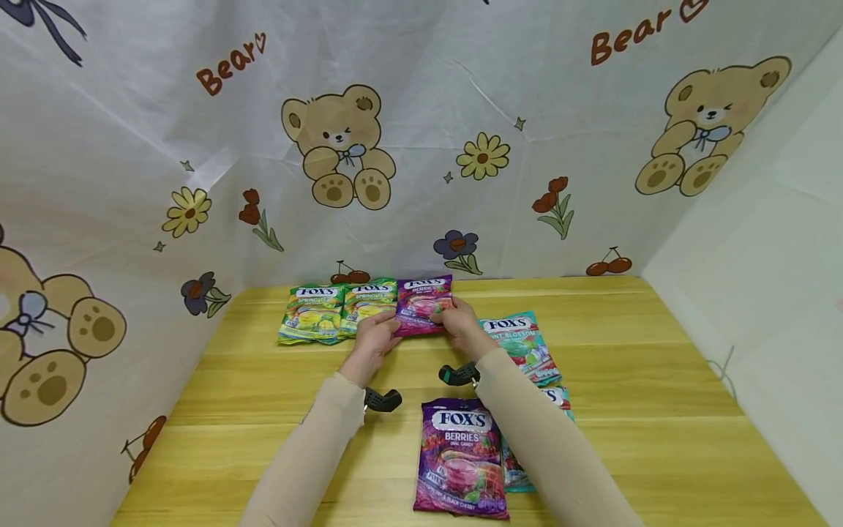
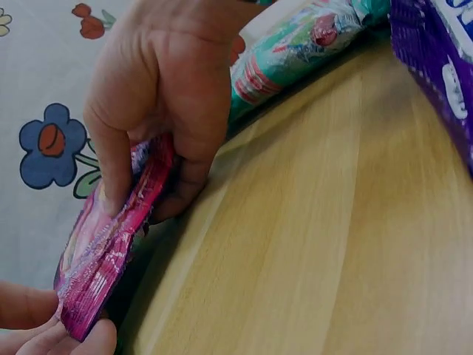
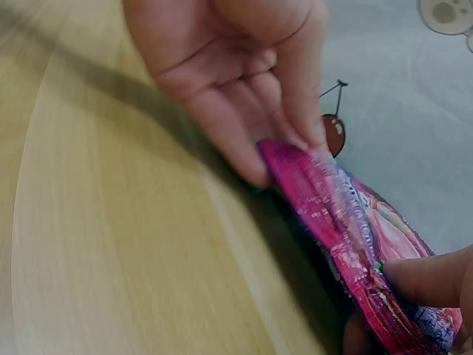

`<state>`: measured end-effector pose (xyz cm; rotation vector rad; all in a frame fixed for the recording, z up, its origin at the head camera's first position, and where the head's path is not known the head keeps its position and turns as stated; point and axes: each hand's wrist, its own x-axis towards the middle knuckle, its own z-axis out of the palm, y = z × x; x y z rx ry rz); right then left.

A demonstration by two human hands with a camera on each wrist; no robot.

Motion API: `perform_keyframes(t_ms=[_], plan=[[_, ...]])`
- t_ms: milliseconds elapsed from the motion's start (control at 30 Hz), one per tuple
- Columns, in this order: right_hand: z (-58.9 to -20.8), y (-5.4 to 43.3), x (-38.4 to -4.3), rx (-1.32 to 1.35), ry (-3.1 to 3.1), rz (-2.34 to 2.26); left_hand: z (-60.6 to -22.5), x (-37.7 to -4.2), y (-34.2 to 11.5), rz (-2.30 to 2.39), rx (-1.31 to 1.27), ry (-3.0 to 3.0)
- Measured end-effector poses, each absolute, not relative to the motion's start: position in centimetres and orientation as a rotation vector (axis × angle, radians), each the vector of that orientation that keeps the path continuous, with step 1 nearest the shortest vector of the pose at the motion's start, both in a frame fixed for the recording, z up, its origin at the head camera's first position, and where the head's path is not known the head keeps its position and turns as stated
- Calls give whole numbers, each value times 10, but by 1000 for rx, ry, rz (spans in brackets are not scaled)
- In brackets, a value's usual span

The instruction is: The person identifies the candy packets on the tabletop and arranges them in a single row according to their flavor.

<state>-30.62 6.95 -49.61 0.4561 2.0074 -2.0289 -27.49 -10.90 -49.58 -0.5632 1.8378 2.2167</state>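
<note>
Both hands hold a purple Fox's Berries candy bag (image 1: 421, 307) at the back of the table, by the patterned cloth. My left hand (image 1: 377, 338) pinches its lower left corner, thumb on the front and fingers beneath. On the opposite edge my right hand (image 1: 463, 326) pinches it the same way. In the right wrist view the bag's pink sealed edge (image 3: 318, 200) runs between the two hands, tilted over the wood. Just left of it lie two green Spring Tea bags, the nearer (image 1: 365, 300) beside the held bag and the farther (image 1: 312, 313) at the row's end.
Another purple Berries bag (image 1: 461, 461) lies at the front, below the right forearm. Teal Mint Blossom bags (image 1: 523, 344) lie to the right, one partly hidden under that sleeve. A bear-print cloth (image 1: 421, 234) hangs behind the wooden table (image 1: 658, 454); a white wall stands right.
</note>
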Motion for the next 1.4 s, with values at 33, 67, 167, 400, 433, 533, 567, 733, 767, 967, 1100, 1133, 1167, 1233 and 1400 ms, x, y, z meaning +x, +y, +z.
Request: perform_keyframes(t_ms=[33, 67, 167, 400, 433, 533, 567, 733, 767, 967, 1100, 1133, 1167, 1233, 1400], plan=[[-496, 70, -306, 463, 2045, -2010, -496, -275, -109, 2226, -561, 1825], [-496, 70, -307, 472, 2072, -1997, -496, -275, -109, 2235, -557, 1813], [-494, 71, -307, 514, 2132, -1938, -495, -274, -109, 2263, -532, 1787], [-489, 74, -305, 546, 2251, -1767, -490, -268, -110, 2273, -510, 1802], [-489, 74, -305, 546, 2263, -1749, -490, -268, -110, 2271, -509, 1807], [-489, 76, -304, 561, 2277, -1709, -489, -266, -111, 2269, -506, 1810], [-489, 76, -304, 563, 2277, -1703, -489, -265, -111, 2267, -508, 1811], [-487, 79, -299, 555, 2279, -1692, -488, -260, -113, 2271, -493, 1809], [-487, 80, -297, 545, 2277, -1696, -488, -259, -113, 2270, -487, 1809], [-479, 85, -284, 458, 2282, -1733, -490, -252, -117, 2252, -435, 1832], [-475, 88, -275, 379, 2296, -1769, -492, -246, -120, 2242, -418, 1848], [-474, 89, -274, 360, 2302, -1772, -493, -245, -120, 2242, -416, 1849], [-474, 90, -272, 341, 2302, -1777, -493, -244, -121, 2240, -418, 1851], [-472, 92, -268, 328, 2292, -1790, -494, -241, -122, 2242, -432, 1847], [-468, 99, -258, 304, 2270, -1822, -497, -233, -125, 2228, -421, 1843]])
